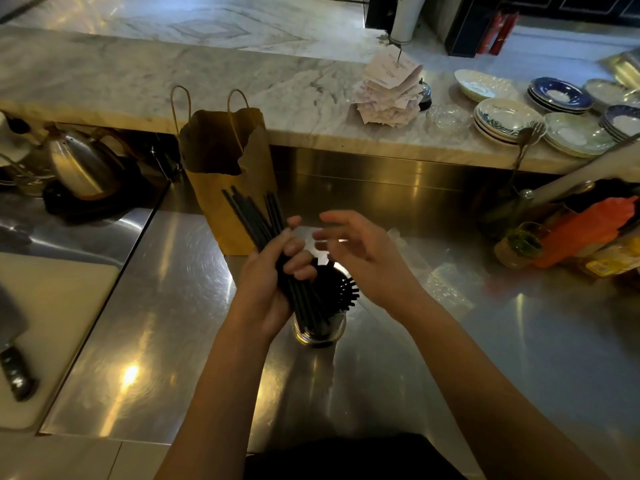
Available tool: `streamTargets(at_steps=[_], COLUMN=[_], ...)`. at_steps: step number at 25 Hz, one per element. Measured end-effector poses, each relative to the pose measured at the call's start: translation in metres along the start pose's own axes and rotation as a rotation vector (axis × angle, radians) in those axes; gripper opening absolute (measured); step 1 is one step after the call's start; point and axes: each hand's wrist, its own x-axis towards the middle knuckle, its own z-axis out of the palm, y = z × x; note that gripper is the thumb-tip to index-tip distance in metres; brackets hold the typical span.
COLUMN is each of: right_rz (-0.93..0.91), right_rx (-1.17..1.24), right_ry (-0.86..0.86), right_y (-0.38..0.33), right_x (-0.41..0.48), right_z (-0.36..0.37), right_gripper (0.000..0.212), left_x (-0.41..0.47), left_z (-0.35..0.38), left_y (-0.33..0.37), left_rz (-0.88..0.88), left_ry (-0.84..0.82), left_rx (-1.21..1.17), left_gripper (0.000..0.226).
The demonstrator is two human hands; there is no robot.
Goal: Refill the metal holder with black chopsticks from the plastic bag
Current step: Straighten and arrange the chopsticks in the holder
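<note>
A person's left hand (pixel 273 282) is closed around a bundle of black chopsticks (pixel 256 220) at a steel counter (pixel 166 306), the sticks tilted so their upper ends fan out toward the left in front of a brown paper bag (pixel 225 181) while their lower ends sit inside a metal holder (pixel 320 329) standing upright on the counter. More chopsticks already fill the holder, their ends spreading out at its right rim. The right hand (pixel 360 251) hovers just beside the bundle, fingers spread and loosely curled, holding nothing. Crumpled clear plastic (pixel 446 282) lies on the counter to the right of the holder; whether it is the bag cannot be told. A kettle (pixel 79 164) stands at far left, a knife (pixel 14 355) rests on a white cutting board (pixel 59 306), and stacked plates (pixel 505 119) and a pile of paper slips (pixel 388 91) sit on the marble ledge (pixel 138 77) behind.
</note>
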Motion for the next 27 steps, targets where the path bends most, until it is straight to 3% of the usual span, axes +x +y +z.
streamTargets(at_steps=[4, 5, 8, 12, 14, 16, 18, 19, 22, 27], right_rz=[-0.071, -0.099, -0.209, -0.365, -0.389, -0.396, -0.405, -0.418, -0.445, -0.324], right_rx=[0.044, 0.051, 0.135, 0.218, 0.176, 0.148, 0.177, 0.192, 0.297, 0.758], right_ry=[0.128, 0.176, 0.261, 0.298, 0.379, 0.484, 0.546, 0.56, 0.587, 0.678], right_y=[0.024, 0.028, 0.019, -0.003, -0.009, -0.013, -0.02, -0.025, -0.039, -0.04], right_x=[-0.032, -0.038, -0.039, -0.026, -0.023, -0.019, -0.015, -0.013, -0.009, 0.001], right_z=[0.024, 0.032, 0.041, 0.039, 0.04, 0.04, 0.036, 0.033, 0.028, 0.019], right_gripper=[0.041, 0.047, 0.07, 0.079, 0.079, 0.065, 0.047, 0.038, 0.022, 0.012], left_x=[0.005, 0.001, -0.016, -0.025, -0.027, -0.024, -0.018, -0.014, -0.013, -0.013], left_z=[0.008, 0.011, 0.018, 0.019, 0.02, 0.02, 0.034, 0.037, 0.044, 0.042], left_y=[-0.007, -0.008, -0.021, -0.032, -0.033, -0.035, -0.032, -0.034, -0.041, -0.04], left_rz=[-0.028, -0.048, -0.003, 0.101, 0.077, 0.032, -0.189, -0.282, -0.356, -0.561], left_ry=[0.332, 0.335, 0.319, 0.121, 0.12, 0.044, 0.018, 0.011, -0.034, -0.102], left_rx=[-0.149, -0.138, 0.335, 0.574, 0.485, 0.373, -0.134, -0.362, -0.356, -0.379], left_gripper=[0.023, 0.019, 0.023, 0.032, 0.032, 0.029, 0.038, 0.03, 0.025, 0.061])
